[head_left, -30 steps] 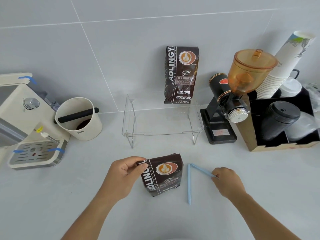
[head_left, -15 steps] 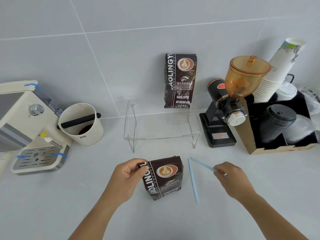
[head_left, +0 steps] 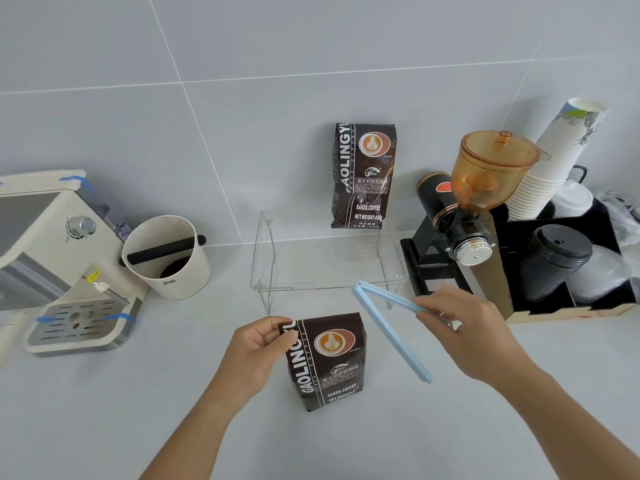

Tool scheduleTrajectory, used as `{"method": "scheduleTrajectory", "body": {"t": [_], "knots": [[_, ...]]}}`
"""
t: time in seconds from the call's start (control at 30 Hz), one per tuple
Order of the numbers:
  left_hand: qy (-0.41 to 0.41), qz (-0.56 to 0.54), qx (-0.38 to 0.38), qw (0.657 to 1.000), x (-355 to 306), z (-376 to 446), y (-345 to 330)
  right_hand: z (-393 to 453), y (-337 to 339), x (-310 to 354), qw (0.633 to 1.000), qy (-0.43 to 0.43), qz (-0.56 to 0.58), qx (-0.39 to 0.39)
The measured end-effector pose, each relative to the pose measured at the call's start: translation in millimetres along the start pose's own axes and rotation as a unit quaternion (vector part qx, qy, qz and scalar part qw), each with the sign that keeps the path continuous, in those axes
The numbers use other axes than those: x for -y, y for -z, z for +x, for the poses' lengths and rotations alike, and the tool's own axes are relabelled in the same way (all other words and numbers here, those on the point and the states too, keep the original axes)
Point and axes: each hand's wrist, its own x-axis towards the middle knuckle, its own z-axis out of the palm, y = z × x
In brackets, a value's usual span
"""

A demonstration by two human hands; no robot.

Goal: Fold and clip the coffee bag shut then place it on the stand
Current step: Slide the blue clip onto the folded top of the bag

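Note:
A dark brown coffee bag point(head_left: 329, 362) stands upright on the grey counter, its top folded down. My left hand point(head_left: 254, 351) pinches the folded top at the bag's left corner. My right hand point(head_left: 464, 330) holds one arm of a light blue sealing clip point(head_left: 391, 327), which is spread open in a V and raised off the counter just right of the bag. A clear acrylic stand point(head_left: 325, 268) sits behind the bag. A second, taller coffee bag point(head_left: 363, 174) stands on the stand against the wall.
A cream espresso machine point(head_left: 59, 258) and a white knock box point(head_left: 166, 258) sit at the left. At the right are a black grinder with an amber hopper point(head_left: 481, 202), a stack of paper cups point(head_left: 554, 161) and a black organiser point(head_left: 561, 271) with lids.
My right hand has lifted the blue clip off the counter and raised it beside the bag. My left hand keeps its pinch on the bag's folded top.

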Motion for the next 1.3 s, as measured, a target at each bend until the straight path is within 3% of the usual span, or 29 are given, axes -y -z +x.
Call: {"method": "scheduleTrajectory", "body": {"t": [0.27,0.47,0.63,0.77,1.07,1.3], "knots": [[0.035,0.007,0.065,0.997,-13,20,1,33,-16,25,0.993,0.076,-0.01,0.086],[0.043,0.02,0.023,0.999,-12,26,5,55,-32,30,0.984,0.09,-0.029,0.153],[0.041,0.044,0.038,0.997,-11,22,5,74,-37,36,0.976,0.099,-0.035,0.189],[0.036,0.07,0.05,0.996,-12,18,7,84,-41,42,0.969,0.089,-0.026,0.228],[0.023,-0.028,-0.013,0.999,-7,13,0,93,-48,44,0.965,0.06,0.01,0.256],[-0.02,0.051,-0.041,0.998,0,11,0,92,-49,42,0.958,0.011,0.007,0.286]]}}
